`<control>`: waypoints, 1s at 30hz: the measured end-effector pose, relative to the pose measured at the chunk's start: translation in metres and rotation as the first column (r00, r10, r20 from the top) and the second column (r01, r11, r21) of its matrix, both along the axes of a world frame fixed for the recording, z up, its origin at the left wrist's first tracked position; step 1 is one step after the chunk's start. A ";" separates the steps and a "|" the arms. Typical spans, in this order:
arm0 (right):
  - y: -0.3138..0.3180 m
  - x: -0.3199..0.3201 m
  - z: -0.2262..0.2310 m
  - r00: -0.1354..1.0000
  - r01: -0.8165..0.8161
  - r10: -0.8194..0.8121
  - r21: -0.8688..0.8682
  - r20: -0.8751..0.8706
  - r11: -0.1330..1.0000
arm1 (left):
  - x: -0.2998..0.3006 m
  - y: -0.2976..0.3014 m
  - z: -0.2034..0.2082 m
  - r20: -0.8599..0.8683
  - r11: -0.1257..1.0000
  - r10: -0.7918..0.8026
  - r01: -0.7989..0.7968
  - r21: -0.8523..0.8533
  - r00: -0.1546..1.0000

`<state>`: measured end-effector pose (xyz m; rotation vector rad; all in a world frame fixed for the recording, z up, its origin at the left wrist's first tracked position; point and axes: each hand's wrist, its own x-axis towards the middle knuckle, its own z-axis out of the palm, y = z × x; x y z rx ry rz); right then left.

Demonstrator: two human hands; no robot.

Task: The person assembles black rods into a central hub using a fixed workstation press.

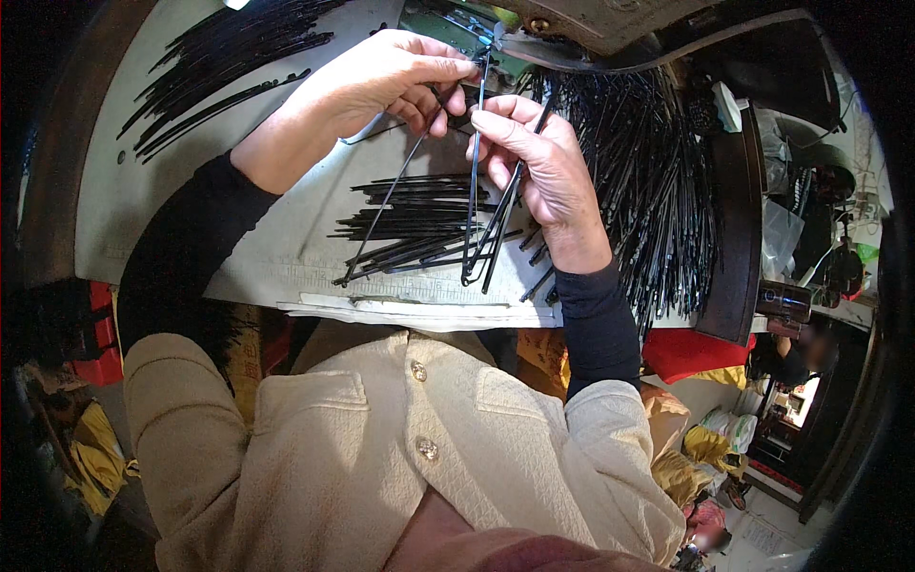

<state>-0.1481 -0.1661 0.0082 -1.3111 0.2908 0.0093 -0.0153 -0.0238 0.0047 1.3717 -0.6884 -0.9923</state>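
Observation:
Beneath the machine head's lit needle area [488, 40], my left hand [376, 81] is closed, its thumb and fingers pinching a thin black strap [386, 202] that slants down toward the table's near edge. To its right, my right hand [545, 167] is closed around several narrow black straps [503, 221]. Another dark strap [476, 162] runs from close to the needle down past my right fingertips. The fingertips of both hands are close together. Below them a small pile of black straps [410, 221] lies crosswise on the pale tabletop. How the upper strap ends join cannot be made out.
A big heap of black straps [653, 191] covers the table's right side. More straps [229, 62] lie at the back left. The brown sewing machine arm [620, 24] overhangs the back. A printed ruler strip [315, 272] runs along the near edge; a dark wooden board [739, 238] borders the heap.

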 end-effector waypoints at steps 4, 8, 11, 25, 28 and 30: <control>0.001 0.001 0.000 1.000 0.017 -0.017 0.012 0.006 1.000 | -0.001 -0.001 0.001 -0.077 1.000 0.002 -0.003 -0.009 0.997; 0.003 0.002 -0.001 0.999 0.034 -0.035 0.020 0.016 0.999 | 0.000 -0.002 -0.002 -0.057 1.000 0.011 -0.011 -0.004 0.998; 0.002 0.000 -0.001 1.000 0.021 -0.021 -0.007 -0.002 1.000 | -0.004 -0.002 0.004 0.042 1.000 0.021 -0.021 0.014 0.999; 0.002 0.001 -0.003 0.997 0.072 -0.072 -0.017 0.027 0.997 | 0.000 -0.004 0.000 0.069 1.000 0.025 -0.024 -0.003 0.997; 0.001 0.003 -0.003 0.996 0.079 -0.079 -0.016 0.030 0.997 | -0.001 -0.004 0.002 0.075 1.000 0.022 -0.022 -0.008 0.997; 0.000 0.003 -0.003 0.996 0.081 -0.080 -0.014 0.026 0.997 | -0.003 -0.006 0.003 0.087 0.999 0.035 -0.035 -0.004 0.996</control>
